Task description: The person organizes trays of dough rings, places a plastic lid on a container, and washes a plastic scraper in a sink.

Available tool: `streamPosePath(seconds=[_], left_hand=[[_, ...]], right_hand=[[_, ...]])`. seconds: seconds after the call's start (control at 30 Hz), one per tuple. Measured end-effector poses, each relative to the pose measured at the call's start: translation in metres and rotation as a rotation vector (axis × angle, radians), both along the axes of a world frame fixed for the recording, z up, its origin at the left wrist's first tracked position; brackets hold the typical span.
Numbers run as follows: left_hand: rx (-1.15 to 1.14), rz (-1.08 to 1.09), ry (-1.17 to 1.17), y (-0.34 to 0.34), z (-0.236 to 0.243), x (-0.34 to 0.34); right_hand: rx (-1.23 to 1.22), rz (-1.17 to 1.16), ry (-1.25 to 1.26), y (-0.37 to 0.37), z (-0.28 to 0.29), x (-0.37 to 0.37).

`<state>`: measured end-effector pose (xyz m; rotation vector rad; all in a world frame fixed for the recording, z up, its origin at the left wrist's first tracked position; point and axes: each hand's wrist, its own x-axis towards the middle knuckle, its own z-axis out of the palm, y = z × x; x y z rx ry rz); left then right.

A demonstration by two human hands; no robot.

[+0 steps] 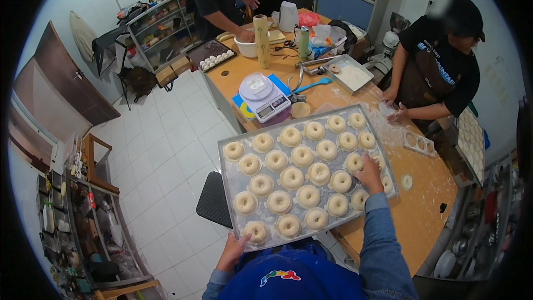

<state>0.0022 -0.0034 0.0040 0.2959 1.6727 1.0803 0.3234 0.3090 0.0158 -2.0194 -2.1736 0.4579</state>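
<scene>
A large metal tray (294, 124) carries rows of pale, raw ring doughnuts (301, 156), each on a small piece of paper. My left hand (233, 250) grips the tray's near left corner, thumb on top by a doughnut. The tray tilts over the near left edge of the wooden table (413, 225), its right part above the tabletop. My right hand (370, 176) reaches over the tray's right part. Its thumb and fingers close at the edge of one doughnut (354, 161); the fingertips are partly hidden.
A kitchen scale (265, 97), a dough hook (300, 78) and a floured pan (352, 75) lie beyond the tray. One person's hands (393, 110) work dough at the right; another person's hand (244, 36) is in a white bowl. A black stool (214, 200) stands left below the tray.
</scene>
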Motion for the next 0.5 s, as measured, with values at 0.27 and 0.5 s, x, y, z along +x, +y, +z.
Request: streamPosePath(seconds=[0.27,0.5], left_hand=[[0.03,0.021,-0.029,0.004,0.005,0.001],[0.04,0.025,-0.05,0.006,0.008,0.001]], right_hand=[[0.09,0.024,0.06,-0.001,0.002,-0.008],[0.072,0.044,0.073,0.002,-0.007,-0.008]])
